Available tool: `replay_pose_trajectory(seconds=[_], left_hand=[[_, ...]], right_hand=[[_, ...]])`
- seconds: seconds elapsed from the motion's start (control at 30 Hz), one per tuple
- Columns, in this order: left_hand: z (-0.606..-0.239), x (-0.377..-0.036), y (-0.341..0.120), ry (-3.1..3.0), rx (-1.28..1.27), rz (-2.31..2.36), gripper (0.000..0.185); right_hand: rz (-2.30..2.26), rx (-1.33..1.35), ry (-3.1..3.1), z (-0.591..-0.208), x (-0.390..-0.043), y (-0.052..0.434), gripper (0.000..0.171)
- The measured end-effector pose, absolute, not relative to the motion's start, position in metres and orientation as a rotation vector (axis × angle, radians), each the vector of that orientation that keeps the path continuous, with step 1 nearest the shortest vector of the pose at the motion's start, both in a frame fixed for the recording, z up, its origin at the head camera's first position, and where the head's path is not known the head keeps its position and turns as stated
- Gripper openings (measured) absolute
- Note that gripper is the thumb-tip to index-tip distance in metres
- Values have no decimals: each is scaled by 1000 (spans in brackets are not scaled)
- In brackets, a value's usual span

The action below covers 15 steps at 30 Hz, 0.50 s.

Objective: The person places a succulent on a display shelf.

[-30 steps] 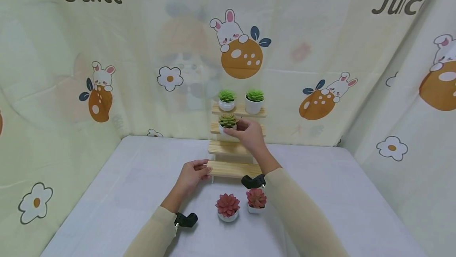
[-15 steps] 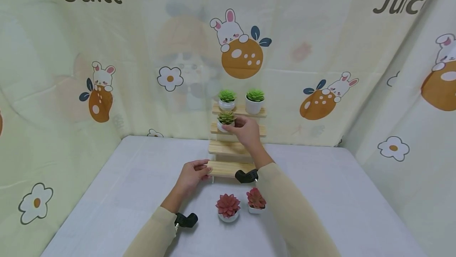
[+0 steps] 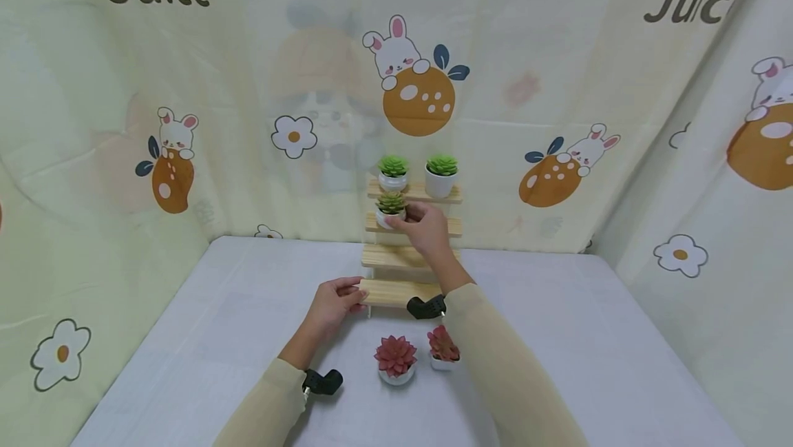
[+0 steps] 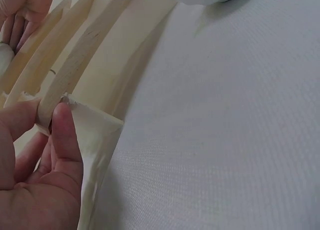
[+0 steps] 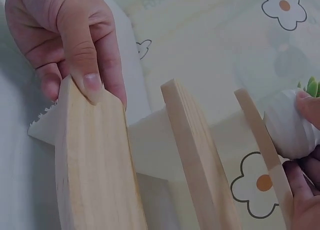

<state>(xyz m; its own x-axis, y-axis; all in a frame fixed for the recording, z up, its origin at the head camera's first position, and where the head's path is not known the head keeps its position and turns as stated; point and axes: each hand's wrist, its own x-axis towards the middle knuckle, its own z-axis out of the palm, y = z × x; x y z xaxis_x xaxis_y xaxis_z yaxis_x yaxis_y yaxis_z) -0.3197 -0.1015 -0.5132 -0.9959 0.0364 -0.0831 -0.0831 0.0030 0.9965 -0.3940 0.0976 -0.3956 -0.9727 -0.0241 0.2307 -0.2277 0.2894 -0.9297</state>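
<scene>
A tiered wooden shelf stand (image 3: 396, 256) stands at the back of the table. My left hand (image 3: 331, 304) pinches the left end of its lowest board (image 4: 75, 65), thumb on one face and fingers on the other. On the second board from the top, at its left end, my right hand (image 3: 427, 228) grips a small white pot with a green succulent (image 3: 391, 209). In the right wrist view that ribbed white pot (image 5: 290, 122) touches or nearly touches the board, with thumb and fingers around its side. Two bright green succulents (image 3: 393, 167) in white pots stand on the top board.
Two red succulents in white pots, one round (image 3: 396, 359) and one squarer (image 3: 443, 348), stand on the table in front of the stand. The right forearm passes close beside the squarer one. A patterned curtain (image 3: 297, 54) hangs behind the table.
My right hand has moved a little left with the potted succulent, to the left end of the second board. The left hand keeps its hold on the lowest board.
</scene>
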Motion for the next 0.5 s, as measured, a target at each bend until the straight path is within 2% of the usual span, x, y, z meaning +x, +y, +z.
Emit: replay_pose_trajectory(seconds=[0.33,0.5], left_hand=[[-517,-323,-102,2143,-51,2171,40],[-517,-323,-102,2150,-59,2165,39]], right_hand=[[1843,293,-2377,-397,-384,112,60],[1847,327,-2350,-400,-374,123,59]])
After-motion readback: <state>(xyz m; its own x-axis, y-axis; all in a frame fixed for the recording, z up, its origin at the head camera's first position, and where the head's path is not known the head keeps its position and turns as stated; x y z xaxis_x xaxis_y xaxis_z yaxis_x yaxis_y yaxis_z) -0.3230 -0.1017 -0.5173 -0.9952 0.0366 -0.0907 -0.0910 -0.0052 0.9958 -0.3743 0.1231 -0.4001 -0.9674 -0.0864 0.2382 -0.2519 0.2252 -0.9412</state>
